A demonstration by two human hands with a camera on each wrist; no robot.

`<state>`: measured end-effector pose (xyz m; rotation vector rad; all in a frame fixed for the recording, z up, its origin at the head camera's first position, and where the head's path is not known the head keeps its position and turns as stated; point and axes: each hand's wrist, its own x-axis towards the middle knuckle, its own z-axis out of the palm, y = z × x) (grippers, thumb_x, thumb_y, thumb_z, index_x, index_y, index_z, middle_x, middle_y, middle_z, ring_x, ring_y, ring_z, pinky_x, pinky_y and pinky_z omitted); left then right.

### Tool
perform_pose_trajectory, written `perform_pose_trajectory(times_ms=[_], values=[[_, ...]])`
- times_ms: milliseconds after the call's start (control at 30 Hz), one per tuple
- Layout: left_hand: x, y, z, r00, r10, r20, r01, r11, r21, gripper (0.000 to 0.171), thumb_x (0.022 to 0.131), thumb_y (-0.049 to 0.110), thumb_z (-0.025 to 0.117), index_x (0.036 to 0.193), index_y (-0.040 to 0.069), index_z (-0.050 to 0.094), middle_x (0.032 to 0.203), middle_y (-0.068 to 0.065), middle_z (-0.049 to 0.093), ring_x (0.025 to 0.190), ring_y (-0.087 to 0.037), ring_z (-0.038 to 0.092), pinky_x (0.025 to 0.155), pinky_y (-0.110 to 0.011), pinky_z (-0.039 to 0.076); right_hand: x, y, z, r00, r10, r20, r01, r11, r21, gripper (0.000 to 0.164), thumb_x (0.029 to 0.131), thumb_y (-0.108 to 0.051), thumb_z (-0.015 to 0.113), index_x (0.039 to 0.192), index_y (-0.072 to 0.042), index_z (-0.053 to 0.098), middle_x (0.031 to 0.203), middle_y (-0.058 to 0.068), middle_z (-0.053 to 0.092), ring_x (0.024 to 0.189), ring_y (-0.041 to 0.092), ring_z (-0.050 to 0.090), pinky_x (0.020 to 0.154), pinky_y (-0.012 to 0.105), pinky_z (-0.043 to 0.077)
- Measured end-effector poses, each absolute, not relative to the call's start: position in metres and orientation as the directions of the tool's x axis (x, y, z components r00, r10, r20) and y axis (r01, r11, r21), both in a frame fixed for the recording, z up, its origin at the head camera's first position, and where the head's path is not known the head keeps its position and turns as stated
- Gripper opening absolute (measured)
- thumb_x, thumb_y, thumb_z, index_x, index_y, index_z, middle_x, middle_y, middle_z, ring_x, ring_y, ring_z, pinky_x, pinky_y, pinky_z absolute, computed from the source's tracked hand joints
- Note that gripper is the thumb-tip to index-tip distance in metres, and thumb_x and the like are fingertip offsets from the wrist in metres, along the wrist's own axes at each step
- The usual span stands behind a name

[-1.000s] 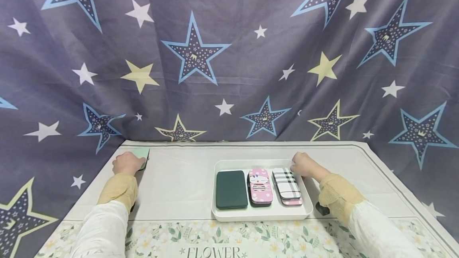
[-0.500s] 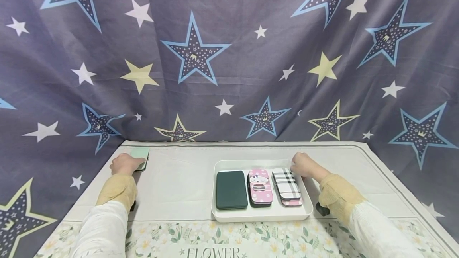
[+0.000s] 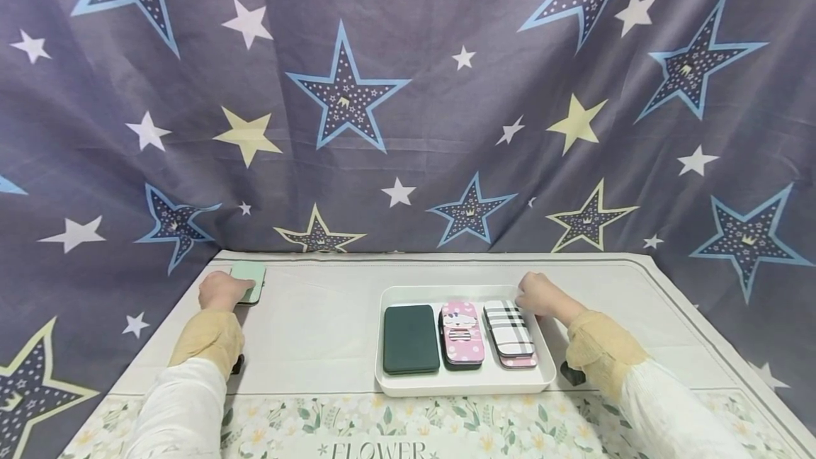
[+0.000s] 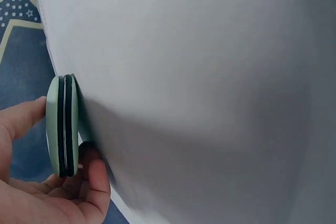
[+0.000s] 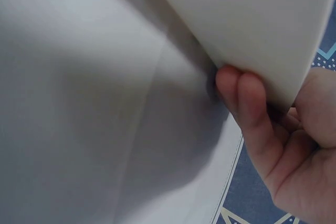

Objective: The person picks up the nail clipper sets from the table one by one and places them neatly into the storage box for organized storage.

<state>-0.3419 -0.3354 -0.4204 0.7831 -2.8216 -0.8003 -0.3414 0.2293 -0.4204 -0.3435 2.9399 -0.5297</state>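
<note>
At the far left of the table, my left hand (image 3: 219,291) holds a small mint-green hinged case (image 3: 250,280). In the left wrist view the case (image 4: 62,124) shows its seam and dark inner edges; the thumb lies on one face and curled fingers are at the other side. My right hand (image 3: 542,294) grips the far right corner of a white tray (image 3: 408,384), with thumb and fingers about its wall in the right wrist view. Inside the tray are a dark green case (image 3: 411,339), a pink cat-patterned case (image 3: 462,346) and a plaid case (image 3: 510,328) lying over a pink one (image 3: 519,361).
A pale cloth (image 3: 319,331) covers the table, with a floral band (image 3: 306,413) along the near side. The star-patterned curtain (image 3: 395,119) hangs behind the table and at both sides.
My left hand has shifted slightly to the left, and more of the mint-green case's top shows. The right hand and the tray stay in place.
</note>
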Motion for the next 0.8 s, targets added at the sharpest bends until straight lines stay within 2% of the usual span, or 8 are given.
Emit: perform_pose_trajectory(times_ms=[300,467,633,800], values=[[-0.3452,-0.3389,-0.4208,-0.842,-0.538,-0.042,-0.468,0.688,0.554,0.059,0.082,0.021,0.054,0.117,-0.026,0.044,0.115,-0.04,0.049,0.105,-0.048,0.05,0.091,-0.049,0.046,-0.3401,0.2288,-0.4182,-0.969,-0.226,-0.097,-0.176,0.913,-0.368,0.021,0.083,-0.004,0.054,0.062,-0.005,0.058,0.051,0.005,0.056,0.042,0.014,0.055,0.041,0.023,0.047],[-0.3445,-0.3399,-0.4177,-0.832,-0.554,-0.034,-0.461,0.655,0.599,0.054,0.079,0.015,0.048,0.115,-0.026,0.046,0.113,-0.04,0.05,0.103,-0.047,0.05,0.092,-0.049,0.045,-0.3397,0.2286,-0.4166,-0.969,-0.228,-0.092,-0.179,0.91,-0.374,0.022,0.082,-0.003,0.054,0.06,-0.006,0.056,0.049,0.004,0.055,0.041,0.014,0.055,0.041,0.023,0.045],[-0.341,-0.3381,-0.4155,-0.814,-0.578,-0.054,-0.467,0.598,0.651,0.054,0.078,0.013,0.05,0.116,-0.025,0.046,0.114,-0.039,0.049,0.1,-0.044,0.049,0.093,-0.047,0.045,-0.3394,0.2286,-0.4166,-0.97,-0.226,-0.087,-0.179,0.909,-0.376,0.024,0.082,-0.003,0.054,0.059,-0.006,0.055,0.048,0.004,0.055,0.041,0.014,0.054,0.041,0.023,0.044],[-0.3393,-0.3369,-0.417,-0.779,-0.618,-0.104,-0.481,0.483,0.731,0.053,0.08,0.011,0.053,0.12,-0.023,0.046,0.116,-0.035,0.05,0.093,-0.037,0.051,0.088,-0.043,0.049,-0.338,0.2276,-0.4168,-0.97,-0.224,-0.097,-0.172,0.909,-0.38,0.022,0.083,-0.003,0.054,0.061,-0.005,0.057,0.05,0.005,0.055,0.043,0.015,0.056,0.041,0.023,0.046]])
